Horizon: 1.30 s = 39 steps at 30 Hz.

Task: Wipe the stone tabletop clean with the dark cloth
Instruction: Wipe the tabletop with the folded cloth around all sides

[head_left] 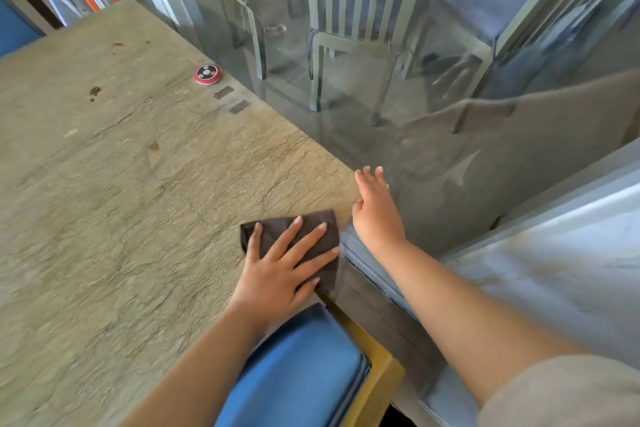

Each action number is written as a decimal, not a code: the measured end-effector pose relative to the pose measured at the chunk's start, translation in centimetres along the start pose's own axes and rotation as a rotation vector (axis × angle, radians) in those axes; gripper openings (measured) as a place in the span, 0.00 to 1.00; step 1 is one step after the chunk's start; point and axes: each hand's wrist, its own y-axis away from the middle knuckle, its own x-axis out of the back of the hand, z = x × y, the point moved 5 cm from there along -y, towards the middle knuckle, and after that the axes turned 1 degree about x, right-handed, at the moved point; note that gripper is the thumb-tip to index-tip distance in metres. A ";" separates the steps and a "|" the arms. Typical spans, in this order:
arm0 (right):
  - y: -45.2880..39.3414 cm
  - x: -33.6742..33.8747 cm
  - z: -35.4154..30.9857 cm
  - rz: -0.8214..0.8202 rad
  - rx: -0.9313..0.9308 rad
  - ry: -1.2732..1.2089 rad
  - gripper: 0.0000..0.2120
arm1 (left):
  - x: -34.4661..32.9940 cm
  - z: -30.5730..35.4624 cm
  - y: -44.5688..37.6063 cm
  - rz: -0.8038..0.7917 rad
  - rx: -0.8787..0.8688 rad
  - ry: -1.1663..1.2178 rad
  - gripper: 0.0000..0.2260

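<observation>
Stone counter (104, 201), beige w/ dark veining, is filling the left and centre of the view. Small brown crumbs/stains (94, 91) are sitting on it toward the far left, well apart from the cloth. Round red call button (207, 74) is lying near the far right edge of the counter, w/ two small grey tabs (231, 100) just beside it on the near side.

Dark cloth (277, 229), folded roughly square, is lying flat at the near right corner of the counter, right by the edge. Left hand (280, 270) is pressing down on it, palm flat, fingers straight and spread wide, not curling round the fabric. Blue padded chair back (304, 367) w/ yellowish frame is sitting just under the left forearm, at the counter's near edge.

Right hand (375, 208) is hovering just right of the cloth, at the counter's right edge next to a glass panel (450, 166); fingers straight and loose, holding nothing. Whether it's touching the glass: can't tell. Pale slatted chairs (349, 28) are showing through the glass, far right.
</observation>
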 end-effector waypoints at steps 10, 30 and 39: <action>0.1 -3.0 -4.4 -0.144 0.240 0.078 0.27 | 0.8 -5.0 -2.2 -0.014 0.494 0.125 0.23; 4.0 -12.7 -16.5 -0.347 0.717 0.314 0.23 | -1.2 -5.8 17.6 -0.019 0.505 0.037 0.26; 6.2 -15.9 -19.6 -0.276 0.603 0.318 0.24 | -0.8 -14.3 20.8 -0.003 0.885 0.184 0.24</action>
